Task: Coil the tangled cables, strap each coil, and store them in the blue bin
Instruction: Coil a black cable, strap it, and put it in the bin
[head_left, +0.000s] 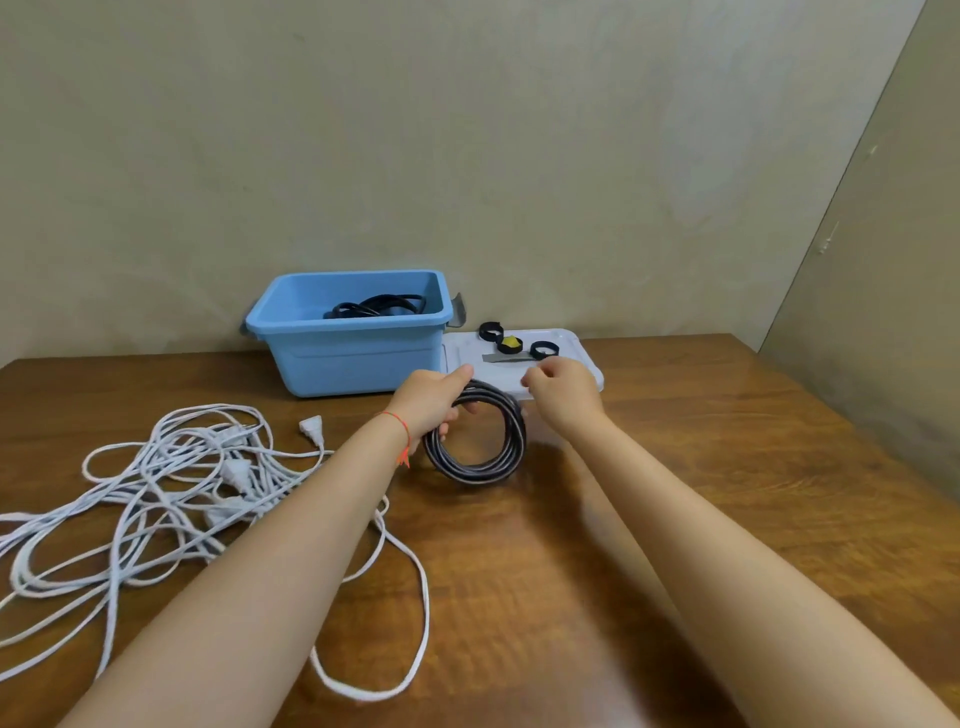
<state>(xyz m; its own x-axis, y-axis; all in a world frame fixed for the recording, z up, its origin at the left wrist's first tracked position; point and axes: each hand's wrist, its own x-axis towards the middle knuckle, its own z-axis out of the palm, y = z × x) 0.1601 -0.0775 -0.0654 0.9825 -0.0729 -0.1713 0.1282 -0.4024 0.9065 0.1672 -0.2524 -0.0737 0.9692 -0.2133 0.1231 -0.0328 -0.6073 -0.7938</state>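
Left hand (434, 400) grips black coil (475, 434) so loops don't spring; our right hand (558, 387), fingers curled, reaches twd straps (543, 349).

Brightness: even, soft indoor light, moderately bright.
Glare: pale sheen on the wooden table (675, 467) at centre frame.
Shadows: faint and soft beneath the forearms, lower centre.
Sharpness: slightly soft overall, like compressed video.
Distortion: wide-angle stretch; the table's edges and the wall corner (852, 171) at upper right slant.
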